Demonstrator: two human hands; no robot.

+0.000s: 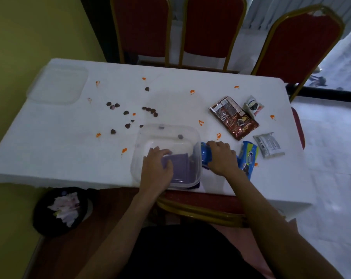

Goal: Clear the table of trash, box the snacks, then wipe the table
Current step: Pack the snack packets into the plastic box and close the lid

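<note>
A clear plastic box [166, 133] stands at the near edge of the white table [70, 150], with a purple packet [179, 166] lying inside it. My left hand [156, 170] reaches into the box and rests on that packet. My right hand [221, 157] grips a blue snack packet [206, 156] just outside the box's right wall. Another blue cookie packet [248, 156] lies right of that hand. Further right and back lie a brown packet [234, 117], a small white packet [253, 106] and a grey packet [269, 144].
Dark crumbs [128, 115] and orange smears [124, 151] are scattered over the tablecloth. The clear lid [57, 85] lies at the far left corner. A black bin [59, 210] with crumpled paper stands on the floor at the left. Red chairs [209, 27] line the far side.
</note>
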